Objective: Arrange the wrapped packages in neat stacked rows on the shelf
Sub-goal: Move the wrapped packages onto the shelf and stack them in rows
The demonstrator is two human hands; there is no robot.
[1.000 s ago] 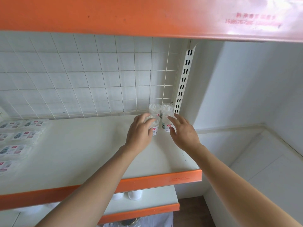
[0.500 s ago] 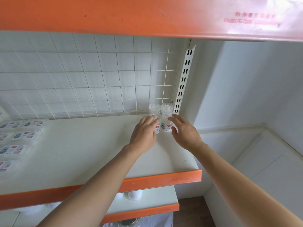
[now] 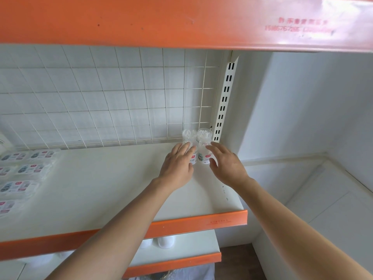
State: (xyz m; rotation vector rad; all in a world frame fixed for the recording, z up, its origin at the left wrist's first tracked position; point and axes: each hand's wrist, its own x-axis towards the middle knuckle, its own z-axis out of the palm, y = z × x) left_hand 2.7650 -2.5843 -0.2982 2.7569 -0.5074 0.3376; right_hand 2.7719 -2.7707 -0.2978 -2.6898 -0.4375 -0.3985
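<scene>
Several small clear tubs of cotton swabs stand in the back right corner of the white shelf (image 3: 101, 188), against the wire grid. Two tubs (image 3: 204, 134) show their tops behind; a front left tub (image 3: 193, 158) and a front right tub (image 3: 203, 157) with red labels stand before them. My left hand (image 3: 177, 166) lies with straight fingers over the front left tub. My right hand (image 3: 226, 166) touches the front right tub's right side with spread fingers. The hands hide most of the front tubs.
Flat wrapped packages (image 3: 22, 168) with printed labels lie in rows at the shelf's left end. An orange shelf edge (image 3: 181, 21) runs overhead; a slotted upright (image 3: 224, 102) bounds the right. White items (image 3: 165, 241) sit on the lower shelf.
Both hands have moved back toward the wire grid with the front tubs. My left hand's fingers, curled round its tub before, now lie straighter over it.
</scene>
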